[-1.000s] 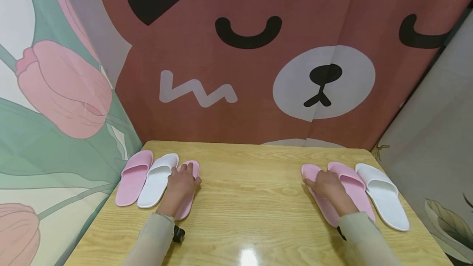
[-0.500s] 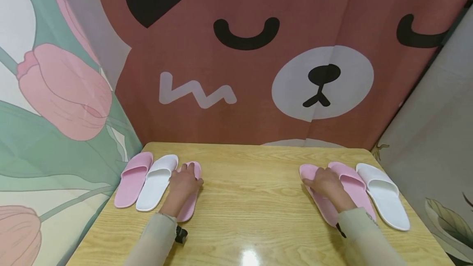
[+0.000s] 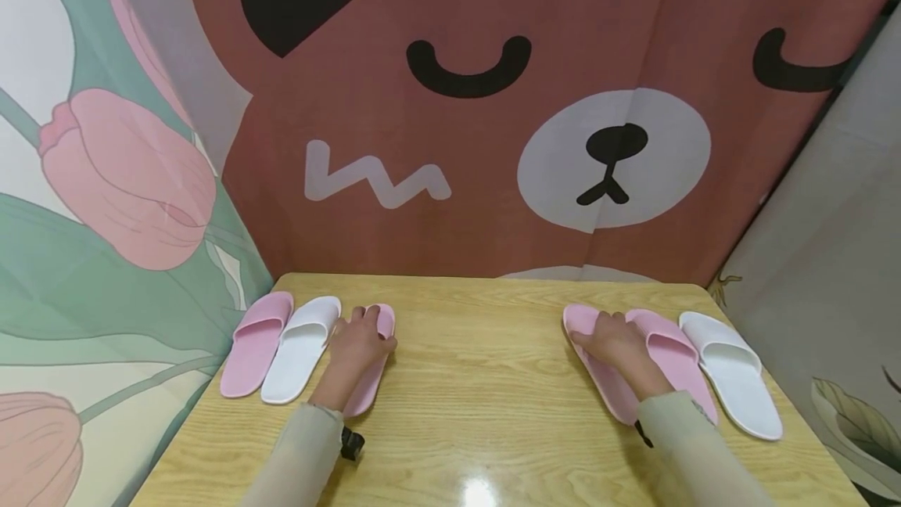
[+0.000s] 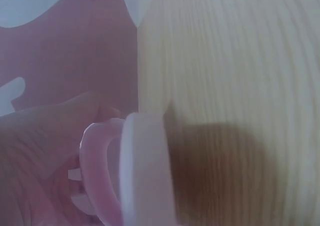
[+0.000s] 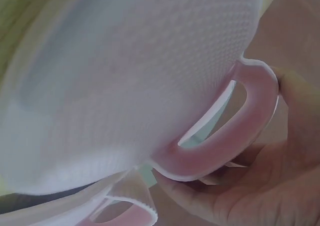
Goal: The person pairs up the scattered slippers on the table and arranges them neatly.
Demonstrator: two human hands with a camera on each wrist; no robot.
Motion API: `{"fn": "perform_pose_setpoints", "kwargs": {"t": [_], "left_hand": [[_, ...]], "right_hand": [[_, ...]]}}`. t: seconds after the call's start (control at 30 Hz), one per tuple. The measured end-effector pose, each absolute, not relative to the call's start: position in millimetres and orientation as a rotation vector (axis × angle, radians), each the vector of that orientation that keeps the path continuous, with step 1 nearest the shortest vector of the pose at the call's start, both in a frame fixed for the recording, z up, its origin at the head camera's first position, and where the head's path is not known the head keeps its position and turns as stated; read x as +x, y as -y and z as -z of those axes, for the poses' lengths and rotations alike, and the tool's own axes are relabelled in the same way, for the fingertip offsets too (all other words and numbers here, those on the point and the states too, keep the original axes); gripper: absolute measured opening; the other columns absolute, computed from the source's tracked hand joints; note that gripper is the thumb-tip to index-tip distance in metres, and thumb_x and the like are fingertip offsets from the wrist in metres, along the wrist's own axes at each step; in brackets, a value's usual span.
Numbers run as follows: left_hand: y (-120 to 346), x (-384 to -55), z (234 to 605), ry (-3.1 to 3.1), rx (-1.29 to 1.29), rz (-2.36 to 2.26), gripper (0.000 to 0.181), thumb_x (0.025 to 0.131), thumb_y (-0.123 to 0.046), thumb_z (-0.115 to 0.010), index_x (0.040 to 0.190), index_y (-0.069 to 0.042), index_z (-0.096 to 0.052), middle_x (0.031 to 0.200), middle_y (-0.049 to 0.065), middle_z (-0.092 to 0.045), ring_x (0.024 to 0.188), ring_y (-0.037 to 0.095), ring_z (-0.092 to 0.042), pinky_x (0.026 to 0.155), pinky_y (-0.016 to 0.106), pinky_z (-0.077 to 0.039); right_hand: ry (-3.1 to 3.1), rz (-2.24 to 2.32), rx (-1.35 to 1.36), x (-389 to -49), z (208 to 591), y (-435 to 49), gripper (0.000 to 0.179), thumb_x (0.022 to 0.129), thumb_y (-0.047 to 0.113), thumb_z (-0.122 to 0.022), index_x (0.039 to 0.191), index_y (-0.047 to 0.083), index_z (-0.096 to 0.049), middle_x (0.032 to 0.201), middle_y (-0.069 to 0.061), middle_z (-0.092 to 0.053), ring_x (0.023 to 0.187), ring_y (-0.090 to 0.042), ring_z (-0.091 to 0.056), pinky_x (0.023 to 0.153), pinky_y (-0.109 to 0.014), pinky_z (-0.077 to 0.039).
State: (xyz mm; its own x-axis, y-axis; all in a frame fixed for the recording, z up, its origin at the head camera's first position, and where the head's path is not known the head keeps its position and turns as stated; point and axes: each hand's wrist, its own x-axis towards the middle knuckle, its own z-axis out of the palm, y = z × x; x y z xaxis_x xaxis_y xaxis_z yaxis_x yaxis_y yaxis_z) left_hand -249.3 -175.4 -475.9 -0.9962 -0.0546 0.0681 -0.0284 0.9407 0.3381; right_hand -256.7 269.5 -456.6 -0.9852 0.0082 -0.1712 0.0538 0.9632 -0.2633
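Note:
In the head view, my left hand [image 3: 360,346] grips a pink slipper [image 3: 369,391] over its strap. The left wrist view shows that slipper's sole edge [image 4: 146,173] raised off the table, with a shadow beside it. My right hand [image 3: 616,344] holds another pink slipper [image 3: 611,391] by the strap. Seen from the right wrist, its strap [image 5: 220,146] lies between thumb and fingers, and the textured footbed [image 5: 150,75] faces the camera. My hands cover parts of both slippers.
Left of my left hand lie a white slipper [image 3: 299,354] and a pink slipper [image 3: 252,354]. Beyond my right hand lie a pink slipper [image 3: 679,370] and a white slipper [image 3: 735,382]. The wooden table [image 3: 479,382] meets a bear-print curtain [image 3: 479,241] behind.
My left hand and its pink slipper have shifted slightly right. My right hand and its pink slipper have moved a little left and away from me. The other slippers stay put.

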Motion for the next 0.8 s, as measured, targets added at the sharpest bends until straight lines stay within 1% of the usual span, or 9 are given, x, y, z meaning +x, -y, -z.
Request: {"fn": "perform_pose_setpoints", "kwargs": {"t": [0.2,0.3,0.43,0.53,0.8], "left_hand": [[170.1,-253.5,471.8,3.01,0.071,0.53,0.076,0.083,-0.039,-0.07,0.148,-0.008,-0.047,0.146,0.024,-0.046,0.119,0.055,-0.049,0.089,0.065,-0.047],[167.8,-255.3,469.5,3.005,0.075,0.532,0.075,0.085,-0.041,-0.068,0.149,-0.008,-0.046,0.148,0.023,-0.046,0.122,0.055,-0.048,0.092,0.066,-0.046],[163.7,-257.9,468.5,2.994,0.068,0.538,0.073,0.086,-0.042,-0.066,0.149,-0.009,-0.047,0.148,0.023,-0.046,0.123,0.054,-0.047,0.092,0.068,-0.044],[160.6,-260.4,469.9,2.99,0.061,0.545,0.073,0.087,-0.043,-0.066,0.149,-0.009,-0.048,0.148,0.022,-0.046,0.123,0.055,-0.046,0.091,0.068,-0.044],[150.7,-265.5,471.1,2.987,0.08,0.58,0.072,0.089,-0.044,-0.067,0.149,-0.01,-0.048,0.15,0.022,-0.045,0.125,0.054,-0.045,0.093,0.067,-0.044]], "right_hand": [[-2.917,0.421,0.082,-258.8,449.0,-263.7,0.093,0.094,0.061,-0.053,0.138,-0.02,-0.042,0.131,-0.044,-0.044,0.107,-0.053,-0.056,0.086,-0.061,-0.047],[-2.911,0.425,0.099,-260.5,446.3,-260.5,0.094,0.093,0.063,-0.052,0.14,-0.018,-0.042,0.136,-0.044,-0.041,0.112,-0.056,-0.054,0.087,-0.063,-0.047],[-2.918,0.446,0.112,-263.0,445.6,-256.7,0.088,0.093,0.059,-0.054,0.136,-0.017,-0.045,0.134,-0.043,-0.043,0.116,-0.06,-0.048,0.095,-0.067,-0.042],[-2.924,0.456,0.117,-264.3,444.9,-254.7,0.086,0.093,0.058,-0.054,0.135,-0.017,-0.047,0.131,-0.042,-0.045,0.115,-0.061,-0.048,0.097,-0.068,-0.039],[-2.901,0.459,0.132,-268.0,442.2,-249.6,0.09,0.095,0.063,-0.049,0.138,-0.016,-0.045,0.136,-0.042,-0.041,0.114,-0.057,-0.051,0.094,-0.067,-0.043]]}}
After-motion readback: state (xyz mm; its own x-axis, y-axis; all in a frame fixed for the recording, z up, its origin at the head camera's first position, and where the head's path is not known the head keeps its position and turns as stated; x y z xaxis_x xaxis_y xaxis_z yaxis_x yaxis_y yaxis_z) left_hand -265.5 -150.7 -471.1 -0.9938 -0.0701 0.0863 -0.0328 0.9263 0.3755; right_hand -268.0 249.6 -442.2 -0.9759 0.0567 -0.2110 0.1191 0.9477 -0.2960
